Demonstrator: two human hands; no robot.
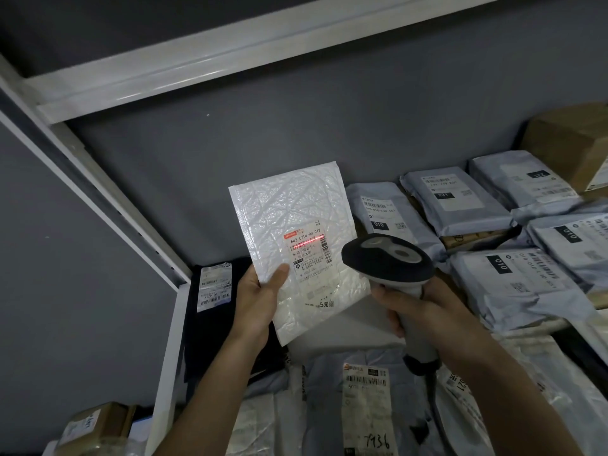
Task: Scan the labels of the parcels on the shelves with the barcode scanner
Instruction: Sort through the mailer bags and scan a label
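Observation:
My left hand (258, 299) grips a white bubble mailer (292, 222) by its lower left edge, thumb on the front, holding it upright above the shelf. Its label (307, 255) faces me, and a red scan line glows across the barcode. My right hand (418, 307) is wrapped round the handle of a grey and white barcode scanner (388, 258), whose head points at the label from the right, a short way off it.
Grey poly-bag parcels (457, 199) with labels lie in rows on the shelf to the right, a cardboard box (572, 139) behind them. A black parcel (217, 297) stands at the left by the white shelf upright (171, 340). More parcels (365, 399) lie below my hands.

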